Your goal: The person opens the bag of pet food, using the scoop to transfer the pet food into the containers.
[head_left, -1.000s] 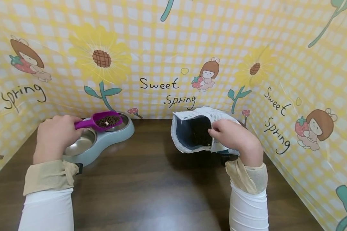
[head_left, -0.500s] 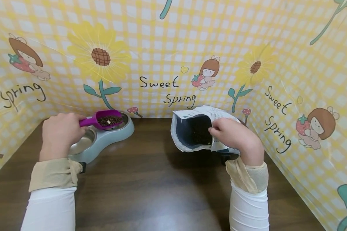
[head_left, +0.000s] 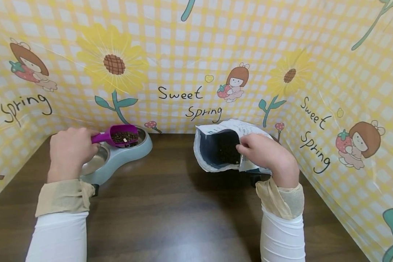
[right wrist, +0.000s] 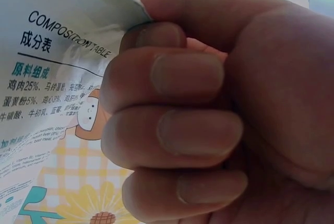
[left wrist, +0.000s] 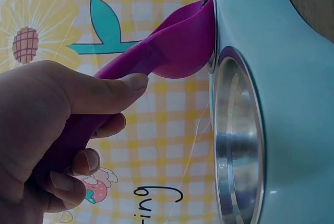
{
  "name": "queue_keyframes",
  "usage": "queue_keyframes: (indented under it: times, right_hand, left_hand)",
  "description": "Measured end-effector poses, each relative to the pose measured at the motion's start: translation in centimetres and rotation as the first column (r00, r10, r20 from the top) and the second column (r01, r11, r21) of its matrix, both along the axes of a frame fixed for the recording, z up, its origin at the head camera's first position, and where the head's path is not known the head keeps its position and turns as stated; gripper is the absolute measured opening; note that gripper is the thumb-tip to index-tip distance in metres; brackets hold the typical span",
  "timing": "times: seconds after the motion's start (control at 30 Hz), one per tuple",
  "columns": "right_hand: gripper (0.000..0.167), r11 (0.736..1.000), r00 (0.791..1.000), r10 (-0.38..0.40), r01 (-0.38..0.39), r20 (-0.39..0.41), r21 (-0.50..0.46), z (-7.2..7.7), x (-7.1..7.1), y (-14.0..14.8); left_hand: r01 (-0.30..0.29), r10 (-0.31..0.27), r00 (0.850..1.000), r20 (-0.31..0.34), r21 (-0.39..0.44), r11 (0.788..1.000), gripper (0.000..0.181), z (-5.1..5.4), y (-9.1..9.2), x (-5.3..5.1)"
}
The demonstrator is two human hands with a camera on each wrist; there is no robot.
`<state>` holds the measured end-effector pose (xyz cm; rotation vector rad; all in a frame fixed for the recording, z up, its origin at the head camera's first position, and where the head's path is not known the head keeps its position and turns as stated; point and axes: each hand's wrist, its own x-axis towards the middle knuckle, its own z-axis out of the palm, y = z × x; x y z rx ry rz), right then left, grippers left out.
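My left hand (head_left: 71, 151) grips the handle of a purple scoop (head_left: 100, 138) heaped with small brown kibble (head_left: 122, 137). The scoop's head is over the farther steel bowl (head_left: 144, 135) of a pale blue-grey double pet feeder (head_left: 129, 154); its front edge dips toward that bowl in the left wrist view. Partly behind the hand lies the nearer steel bowl (left wrist: 240, 145). At right, my right hand (head_left: 270, 154) pinches the edge of a white pet food bag (head_left: 199, 154), whose mouth gapes to the left with dark kibble inside. Printed ingredients show on the bag in the right wrist view.
Both hands work above a dark wood table (head_left: 170, 203). A yellow checked cloth (head_left: 183, 54) printed with flowers and figures rises behind and at both sides. Some dark object (head_left: 256, 180) sits under the right wrist, mostly hidden.
My left hand has shifted a little to the right, carrying the scoop farther over the far bowl. The scoop tips slightly more, and kibble has slid toward its front. Right hand and bag stay put.
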<state>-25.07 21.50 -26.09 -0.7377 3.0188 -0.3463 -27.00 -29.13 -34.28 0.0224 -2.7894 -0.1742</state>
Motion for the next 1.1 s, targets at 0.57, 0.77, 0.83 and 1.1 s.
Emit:
queue_keyframes:
  times: [0.57, 0.77, 0.83, 1.1]
  right_hand:
    - [0.042, 1.000, 1.000, -0.003, 0.002, -0.004, -0.003, 0.0, 0.1, 0.0]
    - [0.042, 1.000, 1.000, -0.004, 0.004, 0.001, -0.004, 0.0, 0.1, 0.1]
    - [0.042, 1.000, 1.000, -0.005, 0.005, 0.004, -0.003, -0.1, 0.1, 0.1]
    - [0.042, 1.000, 1.000, -0.006, 0.006, 0.012, -0.007, 0.0, 0.0, -0.1]
  left_hand:
    - [0.004, -0.005, 0.998, -0.070, -0.019, 1.000, 0.025, -0.6, 0.8, -0.3]
    - [0.007, -0.010, 0.995, -0.102, -0.029, 1.000, 0.026, -1.0, 1.0, -0.5]
    - [0.007, -0.010, 0.994, -0.109, -0.029, 1.000, 0.027, -1.1, 1.0, -0.6]
    - [0.009, -0.013, 0.992, -0.126, -0.034, 0.999, 0.025, -1.2, 1.0, -0.7]
